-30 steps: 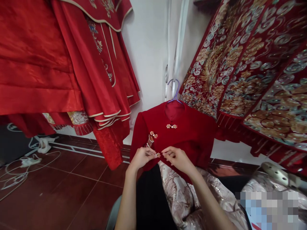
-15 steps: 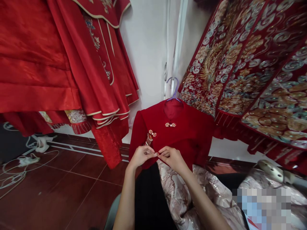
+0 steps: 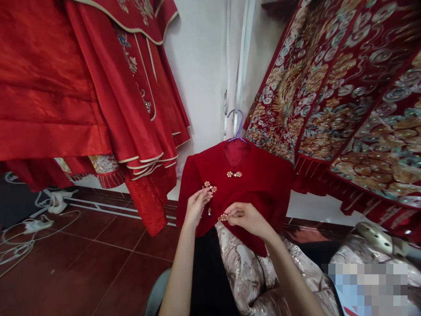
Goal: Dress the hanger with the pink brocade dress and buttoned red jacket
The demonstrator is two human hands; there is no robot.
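A dark red jacket [image 3: 259, 175] on a purple hanger [image 3: 238, 131] hangs in front of me, its lower front lying over my lap. My left hand [image 3: 197, 205] is closed with its fingertips at a jewelled clasp [image 3: 211, 186] on the jacket's left side; a bead drop [image 3: 209, 212] dangles below. My right hand [image 3: 246, 218] pinches the front edge of the jacket by a lower jewelled clasp [image 3: 223, 217]. Another clasp [image 3: 234, 174] sits fastened at the neckline. Pale patterned satin cloth [image 3: 240, 259] lies beneath the jacket, across my lap.
Red garments [image 3: 131, 105] hang at the left and a richly embroidered red garment [image 3: 345, 96] at the right. A white rack pole [image 3: 241, 66] stands against the wall. White cables [image 3: 19, 245] and a power strip [image 3: 38, 224] lie on the tiled floor.
My hands were together at the lower clasp; they have parted. The left has gone up to the upper clasp, while the right stays at the lower one, shifted slightly right.
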